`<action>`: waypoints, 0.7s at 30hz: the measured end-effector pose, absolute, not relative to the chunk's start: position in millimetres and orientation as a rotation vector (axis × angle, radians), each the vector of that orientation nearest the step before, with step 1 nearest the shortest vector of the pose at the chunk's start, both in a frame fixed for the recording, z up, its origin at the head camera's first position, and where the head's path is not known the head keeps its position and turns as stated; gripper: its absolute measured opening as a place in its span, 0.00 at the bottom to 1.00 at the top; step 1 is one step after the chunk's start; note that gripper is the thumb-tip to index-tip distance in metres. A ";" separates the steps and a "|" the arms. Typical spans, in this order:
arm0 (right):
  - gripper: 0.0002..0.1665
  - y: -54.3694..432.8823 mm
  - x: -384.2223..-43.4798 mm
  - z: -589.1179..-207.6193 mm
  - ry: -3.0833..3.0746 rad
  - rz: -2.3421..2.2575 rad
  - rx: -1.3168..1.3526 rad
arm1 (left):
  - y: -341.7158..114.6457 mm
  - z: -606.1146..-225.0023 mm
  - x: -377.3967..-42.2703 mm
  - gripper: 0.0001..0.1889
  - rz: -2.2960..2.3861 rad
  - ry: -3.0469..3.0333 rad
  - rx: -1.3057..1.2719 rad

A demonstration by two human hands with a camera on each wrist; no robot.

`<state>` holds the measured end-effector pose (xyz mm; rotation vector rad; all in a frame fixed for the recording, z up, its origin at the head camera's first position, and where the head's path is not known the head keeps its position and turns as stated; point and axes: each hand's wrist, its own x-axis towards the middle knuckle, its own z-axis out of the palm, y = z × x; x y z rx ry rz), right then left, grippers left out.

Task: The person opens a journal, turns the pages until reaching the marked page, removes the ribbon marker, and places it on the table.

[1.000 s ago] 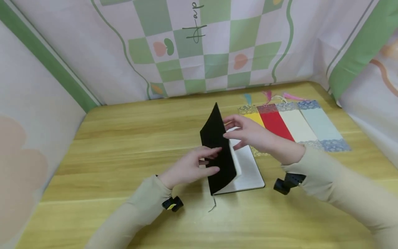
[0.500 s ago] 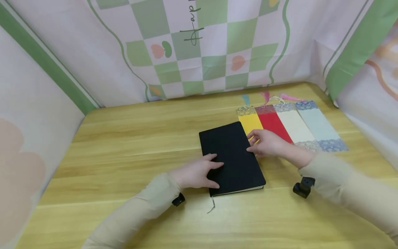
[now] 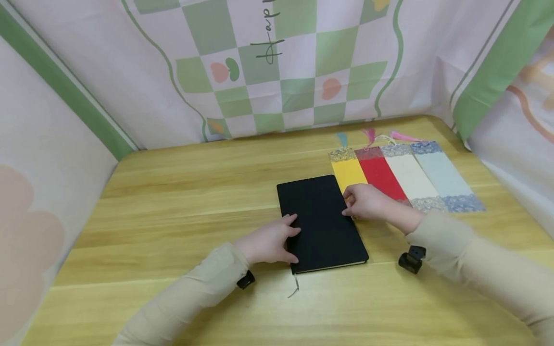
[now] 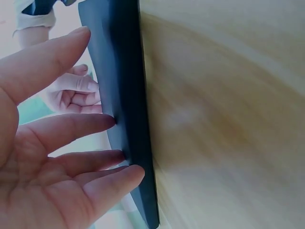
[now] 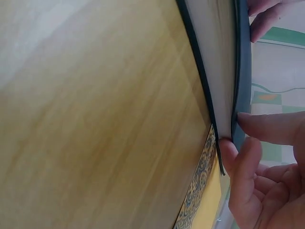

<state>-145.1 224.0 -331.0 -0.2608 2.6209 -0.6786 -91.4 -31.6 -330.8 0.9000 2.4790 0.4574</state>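
Observation:
A black notebook (image 3: 322, 226) lies closed on the wooden table, a thin ribbon (image 3: 296, 284) trailing from its near end. My left hand (image 3: 269, 240) rests on the notebook's left side with spread fingers; in the left wrist view its fingertips touch the dark spine (image 4: 126, 95). At the opposite, page-edge side, my right hand (image 3: 367, 202) pinches the notebook's edge. In the right wrist view its thumb (image 5: 271, 128) is on the cover and a fingertip lies against the white pages (image 5: 214, 57). Part of the yellow bookmark (image 3: 348, 172) is hidden by the right hand and notebook.
Beside the yellow bookmark lie a red (image 3: 381, 175), a cream (image 3: 413, 177) and a pale blue bookmark (image 3: 447, 178), with lace-patterned ends and tassels at the top. A patterned curtain (image 3: 298, 96) hangs behind the table (image 3: 173, 206).
The notebook's raised cover and pages have come down, closing it over the white page. My right hand has moved down to its right edge; the left hand has shifted slightly left.

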 end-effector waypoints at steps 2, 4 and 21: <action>0.26 223.0 -145.3 -330.8 2.624 -0.671 -0.263 | -32.7 -331.3 -91.5 0.33 0.459 2.480 0.908; 0.26 221.9 -145.5 -330.4 2.630 -0.664 -0.264 | -33.8 -331.6 -92.0 0.33 0.460 2.481 0.918; 0.33 254.6 -128.1 -296.8 2.845 -0.897 -0.370 | -77.9 -315.2 -95.9 0.26 0.811 2.936 1.065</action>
